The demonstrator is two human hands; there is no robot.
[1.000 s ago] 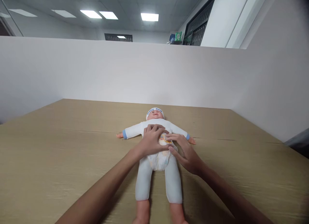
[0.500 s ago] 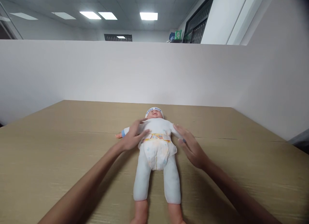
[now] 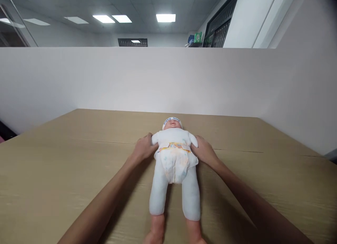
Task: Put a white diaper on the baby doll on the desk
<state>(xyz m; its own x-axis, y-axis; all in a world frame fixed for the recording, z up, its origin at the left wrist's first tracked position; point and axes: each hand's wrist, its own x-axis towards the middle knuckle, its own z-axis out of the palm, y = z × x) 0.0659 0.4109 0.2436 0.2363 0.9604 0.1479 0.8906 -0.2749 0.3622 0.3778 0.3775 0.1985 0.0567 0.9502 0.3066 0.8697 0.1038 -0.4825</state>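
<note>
Lying face-up on the brown surface point(image 3: 65, 181), the doll point(image 3: 174, 136) points its head toward the far edge, with a short strip of surface between. Its feet reach down to the bottom of the view, where they are partly cut off. The left hand point(image 3: 144, 147) is closed around one sleeved arm of the doll, and the right hand point(image 3: 205, 150) grips the other; most of the fingers are hidden. Between the hands, the diaper point(image 3: 174, 165) sits around the doll's hips, its patterned waistband showing across the belly. The white wall point(image 3: 168, 79) rises along the far edge and bounds any reach forward; another white wall section point(image 3: 302, 96) stands beyond the right edge. Sideways there is broad room: the surface spreads well past both forearms, widest toward the near side.
</note>
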